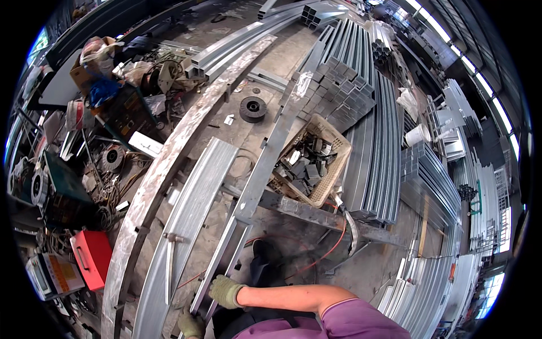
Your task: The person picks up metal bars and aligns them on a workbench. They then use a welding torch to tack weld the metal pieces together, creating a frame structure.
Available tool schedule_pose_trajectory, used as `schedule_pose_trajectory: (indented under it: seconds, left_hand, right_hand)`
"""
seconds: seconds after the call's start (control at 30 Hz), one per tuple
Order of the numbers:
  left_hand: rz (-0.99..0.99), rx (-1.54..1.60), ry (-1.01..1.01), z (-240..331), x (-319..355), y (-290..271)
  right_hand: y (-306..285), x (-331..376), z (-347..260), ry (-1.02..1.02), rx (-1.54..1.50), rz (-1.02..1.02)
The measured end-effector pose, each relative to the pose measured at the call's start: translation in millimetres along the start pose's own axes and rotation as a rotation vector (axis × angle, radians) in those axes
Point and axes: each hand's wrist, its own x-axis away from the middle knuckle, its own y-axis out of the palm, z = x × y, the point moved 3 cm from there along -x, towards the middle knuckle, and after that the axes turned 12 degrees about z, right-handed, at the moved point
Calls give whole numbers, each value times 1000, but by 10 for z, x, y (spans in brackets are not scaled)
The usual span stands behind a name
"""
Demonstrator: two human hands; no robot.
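Both my hands wear olive-green work gloves. My right hand (227,291) is closed over the right side of a narrow metal bar (213,278), which runs up and away from me. Lower down, at the picture's bottom edge, my left hand (192,325) is curled around the near part of the same bar, its fingers partly hidden. The bar's far end meets a flat grey steel beam (261,172). To the left lies a wide galvanised beam (195,195), and a hammer (169,265) rests on it with its head pointing away from me.
A beige plastic crate (339,148) of metal offcuts stands right of the beam. Behind it are stacked square tubes (344,85). A black spool (253,109) lies on the floor. At left are a rusty long beam (149,192), a red box (92,259) and cables. An orange hose (333,246) crosses the floor.
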Motion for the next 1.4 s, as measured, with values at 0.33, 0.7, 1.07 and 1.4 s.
schedule_pose_trajectory:
  seconds: [0.33, 0.7, 1.07, 1.4]
  left_hand:
    - [133, 8, 203, 1762, -1052, 230]
    - [19, -85, 34, 2042, -1073, 58]
    - [58, -111, 90, 2114, -1030, 45]
    - [47, -97, 105, 2011, -1034, 87]
  right_hand:
    - [-1582, 1506, 2648, 706, -336, 762]
    - [-913, 2693, 5782, 1451, 65, 175]
    - [-369, 2520, 6944, 1718, 167, 97]
    - [-430, 2661, 6844, 1590, -21, 520]
